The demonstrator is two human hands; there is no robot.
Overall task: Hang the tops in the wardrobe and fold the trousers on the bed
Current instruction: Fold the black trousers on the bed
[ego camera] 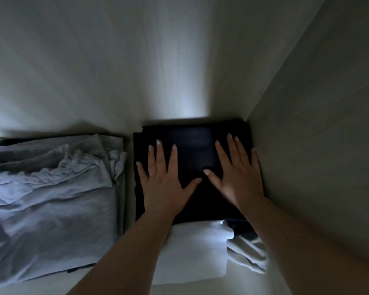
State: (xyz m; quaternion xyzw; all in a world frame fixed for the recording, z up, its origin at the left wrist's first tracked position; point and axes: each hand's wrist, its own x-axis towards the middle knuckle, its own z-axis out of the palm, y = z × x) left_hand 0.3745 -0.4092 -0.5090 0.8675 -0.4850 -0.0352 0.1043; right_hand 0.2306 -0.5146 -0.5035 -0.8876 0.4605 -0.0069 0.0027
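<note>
A folded black garment [192,145] lies on top of a folded white garment [192,252], in the right corner of a dim wardrobe shelf. My left hand [164,182] lies flat on the black garment's left half, fingers straight and spread. My right hand [239,177] presses flat on its right half, little finger against the side wall. To the left sits a stack of folded pale grey clothes [49,207].
The pale back wall [158,71] of the compartment rises behind the piles. The side wall [317,145] stands close on the right. A narrow strip of bare shelf [129,167] separates the grey stack from the black garment.
</note>
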